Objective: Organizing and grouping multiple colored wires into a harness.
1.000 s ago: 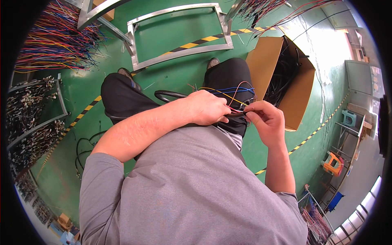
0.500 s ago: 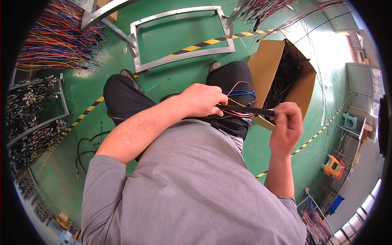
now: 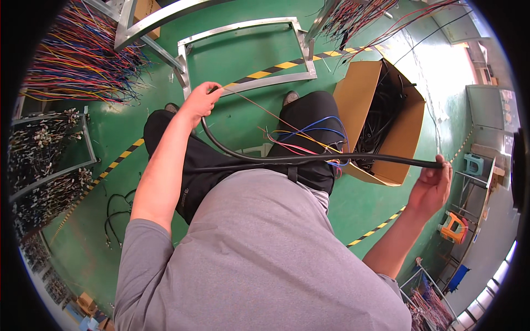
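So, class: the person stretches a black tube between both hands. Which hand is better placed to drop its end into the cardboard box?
Probably the right hand: it pinches the black tube end beside the open cardboard box. The left hand holds the other end far off, over the metal frame.

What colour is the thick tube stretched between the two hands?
Black; the tube shows best in the head view.

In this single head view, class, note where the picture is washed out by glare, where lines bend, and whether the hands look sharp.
Head view: glare bleaches the green floor at upper right; the metal frame bows, the fisheye rim goes black; the left hand and right hand on the black cable look fairly sharp.
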### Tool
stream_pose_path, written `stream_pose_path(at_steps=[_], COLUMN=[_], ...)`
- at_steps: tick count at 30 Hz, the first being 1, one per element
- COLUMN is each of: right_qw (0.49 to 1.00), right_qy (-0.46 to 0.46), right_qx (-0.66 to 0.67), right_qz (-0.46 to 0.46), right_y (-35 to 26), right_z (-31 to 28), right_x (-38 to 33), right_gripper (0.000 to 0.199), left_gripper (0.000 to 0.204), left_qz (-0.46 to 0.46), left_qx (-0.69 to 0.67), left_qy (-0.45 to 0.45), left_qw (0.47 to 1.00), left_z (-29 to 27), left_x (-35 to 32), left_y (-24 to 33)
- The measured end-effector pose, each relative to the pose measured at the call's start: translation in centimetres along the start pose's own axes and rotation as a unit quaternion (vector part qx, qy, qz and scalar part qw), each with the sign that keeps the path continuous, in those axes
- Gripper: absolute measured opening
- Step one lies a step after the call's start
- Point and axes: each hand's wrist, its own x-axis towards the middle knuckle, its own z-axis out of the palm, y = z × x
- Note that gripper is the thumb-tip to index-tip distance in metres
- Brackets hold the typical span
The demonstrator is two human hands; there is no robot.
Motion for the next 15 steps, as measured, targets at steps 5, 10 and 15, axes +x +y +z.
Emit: stream_pose_path(at_steps=[5,10,15], right_qw=[0.993,0.993,0.981], right_qy=[0.111,0.112,-0.110], right_qx=[-0.009,0.001,0.072], right_qz=[0.040,-0.031,-0.143], right_y=[-1.1,-6.7,-18.8], right_z=[-10.1,-19.7,-10.5], right_x=[1.1,2.0,1.6], right_gripper=[0.024,0.024,0.009], left_gripper=[0.021,0.035,0.076], left_qz=[-0.032,-0.013,-0.050], left_qx=[0.028,0.166,0.084], left_qy=[-0.083,-0.111,-0.162], left_qw=[0.996,0.980,0.982], left_z=[0.4,5.5,9.5], left_x=[0.0,1.1,1.9], left_y=[0.4,0.4,-0.5])
